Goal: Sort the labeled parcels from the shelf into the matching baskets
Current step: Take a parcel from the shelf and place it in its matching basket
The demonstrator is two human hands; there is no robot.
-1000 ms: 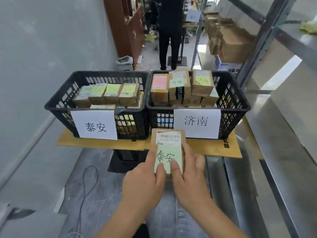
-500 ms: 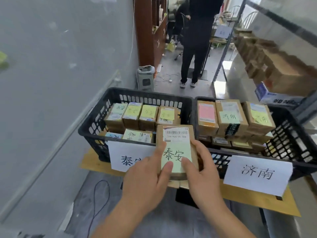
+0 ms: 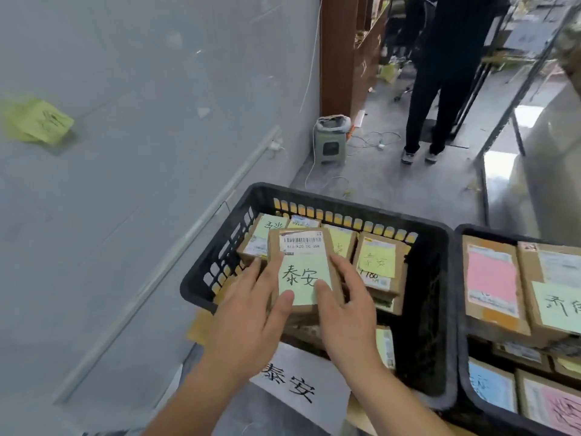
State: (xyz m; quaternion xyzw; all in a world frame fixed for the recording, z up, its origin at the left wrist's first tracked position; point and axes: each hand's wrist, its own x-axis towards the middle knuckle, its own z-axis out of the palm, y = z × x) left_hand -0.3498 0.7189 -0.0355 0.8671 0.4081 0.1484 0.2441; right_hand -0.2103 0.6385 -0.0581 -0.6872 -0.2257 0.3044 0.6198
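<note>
I hold a small brown cardboard parcel (image 3: pixel 303 269) with a barcode sticker and a pale green note reading 泰安. My left hand (image 3: pixel 248 313) grips its left side and my right hand (image 3: pixel 345 309) grips its right side, thumbs on top. The parcel hangs over the left black basket (image 3: pixel 437 297), above several similar parcels (image 3: pixel 377 262) with yellow-green notes. That basket carries a white sign 泰安 (image 3: pixel 298 382) on its front. The right black basket (image 3: pixel 459 341) holds parcels with pink, blue and green notes (image 3: pixel 493 278).
A grey wall (image 3: pixel 141 152) runs along the left, with a yellow-green note (image 3: pixel 37 121) stuck to it. Behind the baskets stand a small grey stool (image 3: pixel 331 140), floor cables and a person in dark clothes (image 3: pixel 440 89). A metal shelf frame (image 3: pixel 518 89) rises at the right.
Both hands have carried the parcel forward and left, from in front of the baskets to over the left basket. The view has closed in on the baskets.
</note>
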